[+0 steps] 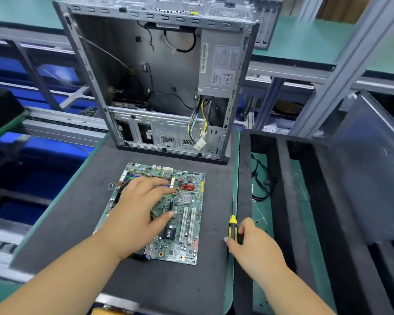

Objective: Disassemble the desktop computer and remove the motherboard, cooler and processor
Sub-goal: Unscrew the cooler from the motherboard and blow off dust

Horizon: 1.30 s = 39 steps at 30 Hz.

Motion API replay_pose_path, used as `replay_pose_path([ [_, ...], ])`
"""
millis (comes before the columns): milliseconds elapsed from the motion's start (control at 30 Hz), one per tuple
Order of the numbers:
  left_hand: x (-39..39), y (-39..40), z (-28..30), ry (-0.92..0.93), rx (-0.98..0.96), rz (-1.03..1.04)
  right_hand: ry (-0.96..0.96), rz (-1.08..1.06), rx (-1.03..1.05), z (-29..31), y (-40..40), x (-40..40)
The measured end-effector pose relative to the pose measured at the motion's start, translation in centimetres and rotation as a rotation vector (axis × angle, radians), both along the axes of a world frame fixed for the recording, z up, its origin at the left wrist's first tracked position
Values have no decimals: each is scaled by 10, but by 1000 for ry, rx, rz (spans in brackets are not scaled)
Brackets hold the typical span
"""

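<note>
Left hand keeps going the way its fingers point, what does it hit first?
The left hand lies on the motherboard, fingers pointing up-right. Sliding on, they would likely first meet the small silver heatsink, then the red connectors. Heights are unclear.

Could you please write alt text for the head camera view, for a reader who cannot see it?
A green motherboard lies flat on a dark mat, the left hand resting open on it, while the right hand grips a yellow-and-black screwdriver at the mat's right edge. Behind stands the opened computer case, loose cables hanging inside.
</note>
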<state>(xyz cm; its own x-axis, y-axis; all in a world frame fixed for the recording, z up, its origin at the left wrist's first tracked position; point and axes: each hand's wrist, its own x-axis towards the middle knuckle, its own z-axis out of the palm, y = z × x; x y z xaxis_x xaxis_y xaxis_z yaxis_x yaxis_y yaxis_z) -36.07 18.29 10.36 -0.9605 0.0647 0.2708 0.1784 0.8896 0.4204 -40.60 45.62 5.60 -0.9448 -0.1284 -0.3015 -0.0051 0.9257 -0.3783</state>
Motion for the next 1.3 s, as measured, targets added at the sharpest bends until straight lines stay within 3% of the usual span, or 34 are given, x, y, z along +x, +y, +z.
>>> replay_pose_path([
  [200, 31, -23, 11, 37, 40, 59, 83, 88, -33, 15, -27, -6],
  [400, 85, -81, 8, 15, 76, 151, 202, 179, -228, 43, -109, 17],
  [567, 159, -140, 0, 32, 114, 351, 250, 370, -424, 55, -198, 65],
  [733, 236, -193, -23, -4, 254, 619, 204, 539, -445, 46, -274, 113],
  [900, 293, -235, -59, -188, 315, 1048, 170, 643, -435, 37, -314, 154],
  [1000, 317, -254, -76, -388, 225, 1248, 151, 652, -465, 36, -326, 170],
  [1133, 331, -271, -101, -600, 9, 1293, 131, 640, -462, 36, -331, 183],
  [1300, 332, -288, -129, -669, -48, 1273, 76, 600, -463, 38, -323, 189],
])
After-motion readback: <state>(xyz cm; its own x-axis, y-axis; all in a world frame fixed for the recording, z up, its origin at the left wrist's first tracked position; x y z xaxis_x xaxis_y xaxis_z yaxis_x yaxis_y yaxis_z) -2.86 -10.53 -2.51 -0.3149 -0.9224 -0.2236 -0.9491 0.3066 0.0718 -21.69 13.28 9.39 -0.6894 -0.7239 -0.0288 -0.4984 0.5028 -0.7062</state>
